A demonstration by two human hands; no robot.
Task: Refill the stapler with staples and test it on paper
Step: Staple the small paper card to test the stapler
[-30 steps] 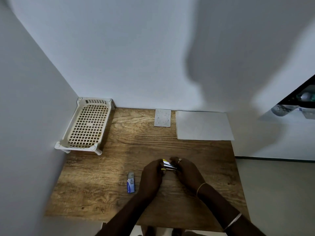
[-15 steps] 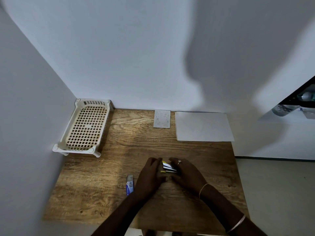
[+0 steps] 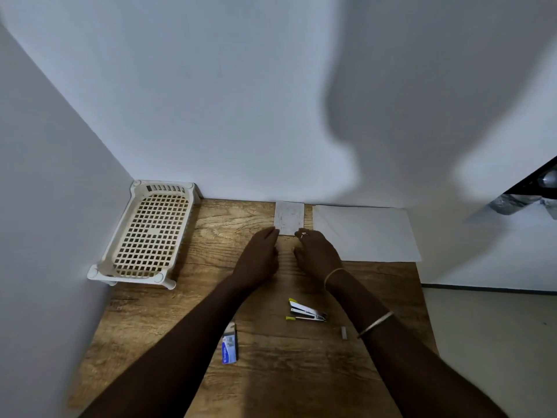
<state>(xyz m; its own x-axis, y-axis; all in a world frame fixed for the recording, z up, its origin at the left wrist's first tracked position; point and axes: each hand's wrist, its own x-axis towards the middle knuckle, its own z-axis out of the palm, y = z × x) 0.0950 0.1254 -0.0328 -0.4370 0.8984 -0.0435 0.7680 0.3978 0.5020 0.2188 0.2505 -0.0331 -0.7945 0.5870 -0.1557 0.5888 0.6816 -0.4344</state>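
Note:
A small metal stapler (image 3: 306,312) with yellow tips lies on the wooden table (image 3: 256,381), between my forearms. A blue staple box (image 3: 229,345) rests to its left, and a short grey staple strip (image 3: 344,332) lies to its right. Both hands reach to the table's back. My left hand (image 3: 259,257) has its fingertips at the near left corner of a small white paper slip (image 3: 289,217). My right hand (image 3: 316,254) has its fingertips at the slip's near right corner. Neither hand holds anything that I can see.
A cream plastic lattice tray (image 3: 147,236) stands at the back left against the wall. A larger white paper sheet (image 3: 364,233) lies at the back right. White walls close the left and back sides. The table's right edge drops to the floor.
Both hands let go of the stapler, which now lies on the table. They moved forward to the small paper slip at the back. A staple strip now shows near my right forearm.

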